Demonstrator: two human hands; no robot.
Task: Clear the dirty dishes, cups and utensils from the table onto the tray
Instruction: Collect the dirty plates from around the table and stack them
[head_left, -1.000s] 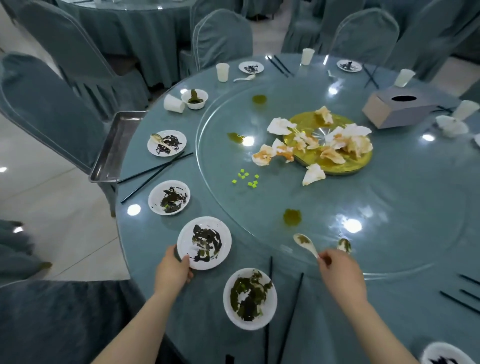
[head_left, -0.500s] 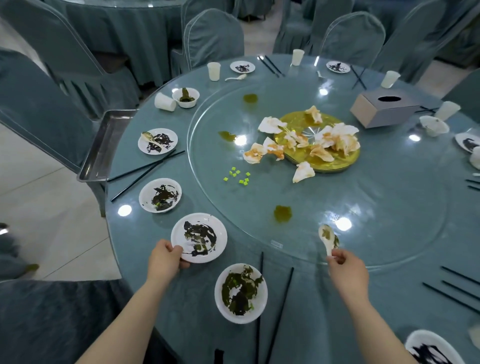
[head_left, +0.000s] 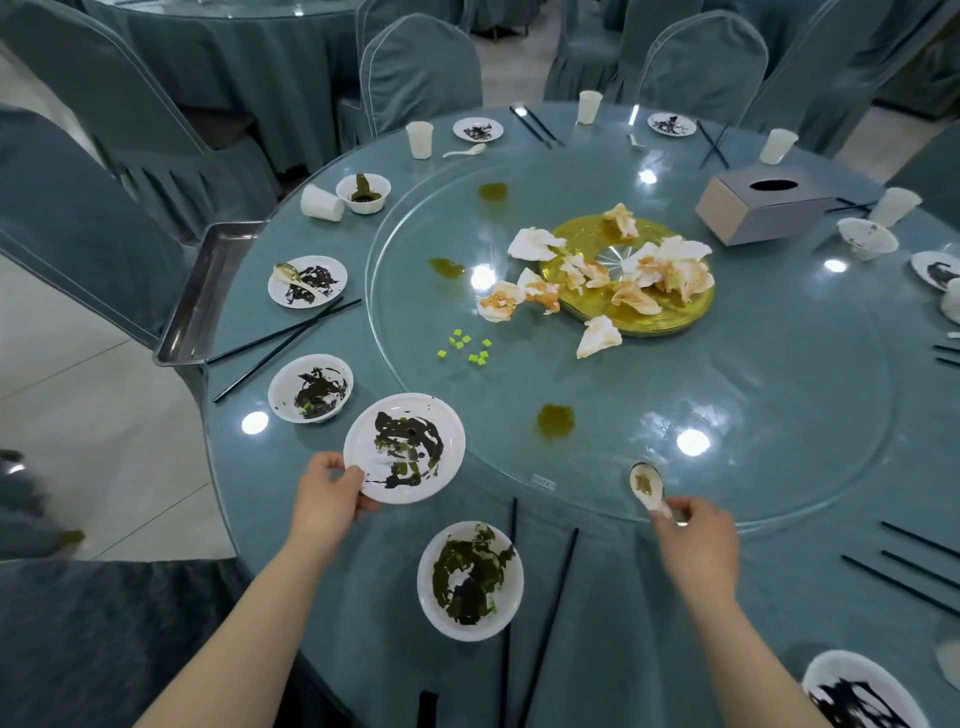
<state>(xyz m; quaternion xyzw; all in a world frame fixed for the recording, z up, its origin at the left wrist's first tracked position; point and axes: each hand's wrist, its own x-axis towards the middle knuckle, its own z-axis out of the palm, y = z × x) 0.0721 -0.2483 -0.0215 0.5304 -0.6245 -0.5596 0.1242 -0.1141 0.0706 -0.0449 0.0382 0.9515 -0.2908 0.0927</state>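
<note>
My left hand (head_left: 326, 496) grips the near rim of a white plate (head_left: 410, 441) smeared with dark sauce, tilted up off the table. My right hand (head_left: 698, 540) pinches the handle of a white soup spoon (head_left: 645, 486) over the edge of the glass turntable (head_left: 779, 415). A dirty bowl (head_left: 470, 579) sits between my arms with black chopsticks (head_left: 545, 618) beside it. Another dirty bowl (head_left: 310, 387) and a plate with a spoon (head_left: 307, 280) lie to the left. The metal tray (head_left: 205, 296) stands at the table's left edge.
Gold platter (head_left: 631, 312) with crumpled napkins sits mid-turntable. A tissue box (head_left: 763, 208), several white cups, small plates and chopsticks ring the far and right sides. Covered chairs (head_left: 421, 73) surround the table. Green sauce spots and small green cubes (head_left: 467, 348) lie on the glass.
My left hand has lifted the sauce-smeared plate and tilted it. My right hand has taken the spoon's handle and drawn it toward the turntable's near edge.
</note>
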